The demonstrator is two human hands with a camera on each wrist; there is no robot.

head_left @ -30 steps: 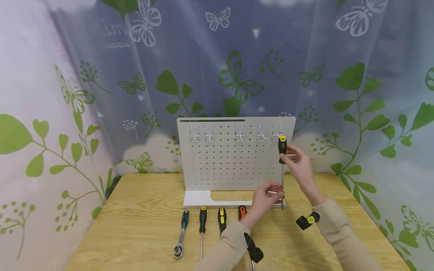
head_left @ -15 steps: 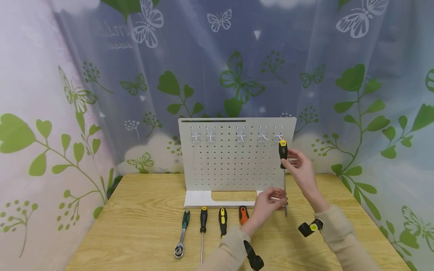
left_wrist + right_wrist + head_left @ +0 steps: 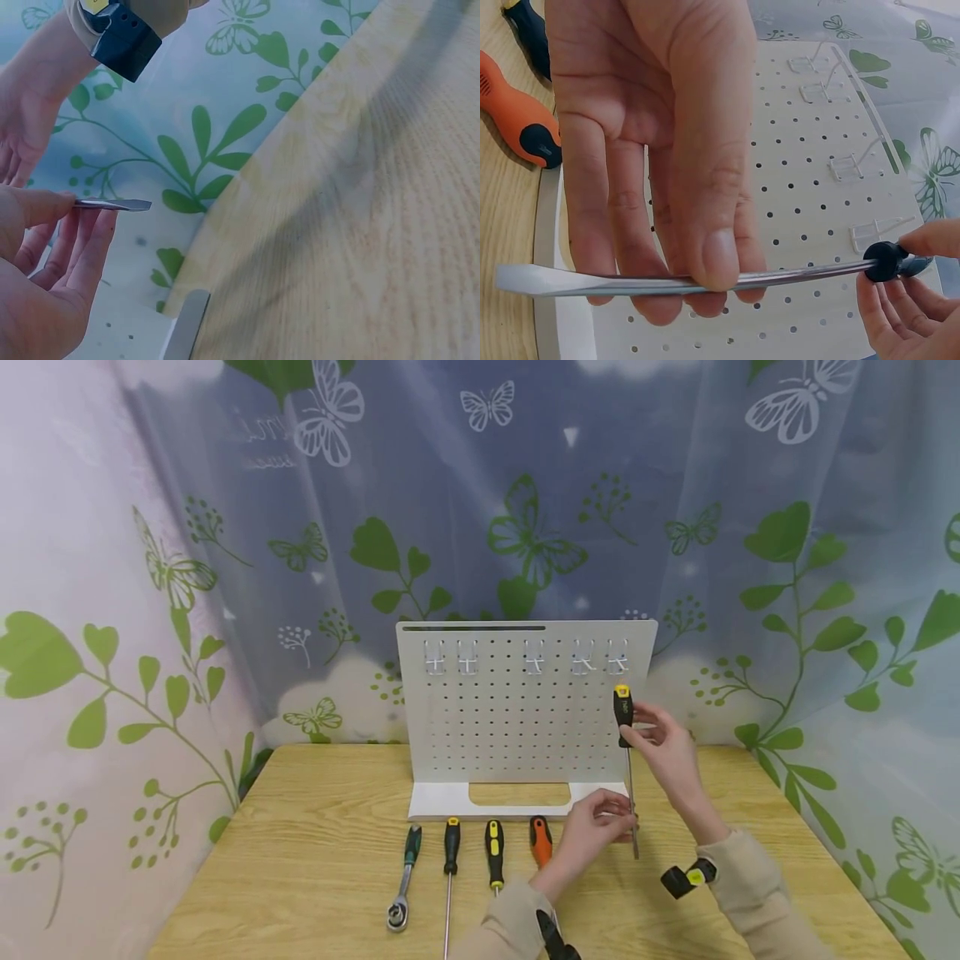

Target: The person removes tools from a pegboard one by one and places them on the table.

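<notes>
A flat-blade screwdriver with a black and yellow handle is held upright, with its tip down, in front of the pegboard's right side. My right hand pinches the handle near its lower end between thumb and fingers. Lower down, my left hand holds the steel shaft close to the tip. The thumb presses the shaft against the fingers in the right wrist view. Below those fingers the flat tip sticks out in the left wrist view. The handle's top sits just beneath the rightmost clear hook.
A white pegboard with several clear hooks stands at the table's back. Before it lie a ratchet wrench, a black-handled screwdriver, a black-and-yellow-handled screwdriver and an orange-handled tool, partly behind the left arm.
The screwdriver has come down from the rightmost hook, its handle now below it. Both hands have lowered with it, keeping their holds on handle and shaft.
</notes>
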